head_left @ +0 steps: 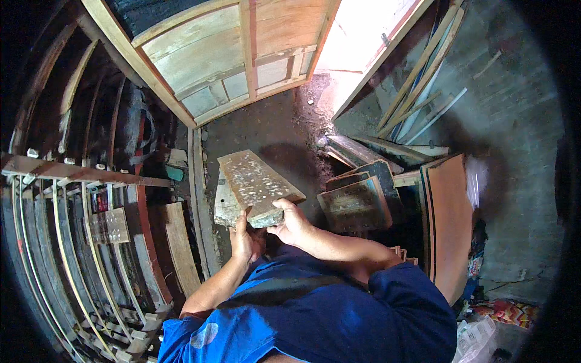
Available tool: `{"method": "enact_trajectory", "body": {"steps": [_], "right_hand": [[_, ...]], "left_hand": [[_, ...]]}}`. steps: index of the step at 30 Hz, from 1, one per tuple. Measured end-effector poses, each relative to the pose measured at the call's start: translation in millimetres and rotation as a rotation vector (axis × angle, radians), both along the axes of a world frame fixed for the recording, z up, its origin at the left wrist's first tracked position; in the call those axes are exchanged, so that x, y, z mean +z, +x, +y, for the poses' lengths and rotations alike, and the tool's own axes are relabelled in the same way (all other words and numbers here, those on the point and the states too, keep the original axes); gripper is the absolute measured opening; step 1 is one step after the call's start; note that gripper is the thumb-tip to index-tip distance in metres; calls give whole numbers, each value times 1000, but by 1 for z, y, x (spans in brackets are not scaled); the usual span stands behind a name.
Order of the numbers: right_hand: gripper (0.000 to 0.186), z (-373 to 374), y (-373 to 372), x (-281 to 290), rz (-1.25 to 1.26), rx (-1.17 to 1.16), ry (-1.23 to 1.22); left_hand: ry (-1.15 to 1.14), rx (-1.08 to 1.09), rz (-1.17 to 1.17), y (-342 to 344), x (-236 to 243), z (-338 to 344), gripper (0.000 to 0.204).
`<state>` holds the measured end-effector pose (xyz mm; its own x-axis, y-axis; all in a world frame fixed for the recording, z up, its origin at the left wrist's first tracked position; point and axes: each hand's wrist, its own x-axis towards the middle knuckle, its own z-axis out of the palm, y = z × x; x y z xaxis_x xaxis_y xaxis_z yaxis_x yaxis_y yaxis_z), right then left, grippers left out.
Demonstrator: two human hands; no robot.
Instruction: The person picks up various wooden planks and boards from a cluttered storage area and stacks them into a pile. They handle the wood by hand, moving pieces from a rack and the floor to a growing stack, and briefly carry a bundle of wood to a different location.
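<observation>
- Left of centre, a pale board (223, 204) shows beneath the speckled board (257, 181); both look lifted off the floor (275, 128), not yet set down.
- The left hand (244, 243) has its grip closed at their near edge.
- At centre, the speckled board's long axis runs upper left to lower right, far end pointing upper left.
- The right hand (295, 225) clasps its near right corner.
</observation>
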<state>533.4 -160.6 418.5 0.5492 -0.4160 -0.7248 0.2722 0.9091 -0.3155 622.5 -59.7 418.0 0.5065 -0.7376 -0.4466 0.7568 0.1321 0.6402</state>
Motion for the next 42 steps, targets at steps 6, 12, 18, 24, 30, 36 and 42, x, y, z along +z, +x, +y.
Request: {"method": "enact_trajectory", "body": {"steps": [6, 12, 18, 24, 30, 36, 42], "right_hand": [[36, 5, 1, -46, -41, -128, -120], [41, -5, 7, -76, 100, -241, -282], [37, -21, 9, -119, 335, -419, -463], [28, -35, 17, -147, 575, -547, -479], [27, -37, 7, -165, 827, -732, -532], [28, -42, -30, -181, 902, -888, -498], [27, -47, -55, -205, 819, -801, -311]], "left_hand": [[292, -176, -124, 17, -41, 11, 70], [256, -648, -475, 71, -97, 29, 68], [350, -716, -328, 169, -177, 76, 69], [448, -666, -352, 287, -270, 148, 64], [595, -833, -560, 391, -274, 176, 60], [577, -880, -660, 446, -229, 151, 47], [636, -946, -710, 479, -228, 126, 48]]}}
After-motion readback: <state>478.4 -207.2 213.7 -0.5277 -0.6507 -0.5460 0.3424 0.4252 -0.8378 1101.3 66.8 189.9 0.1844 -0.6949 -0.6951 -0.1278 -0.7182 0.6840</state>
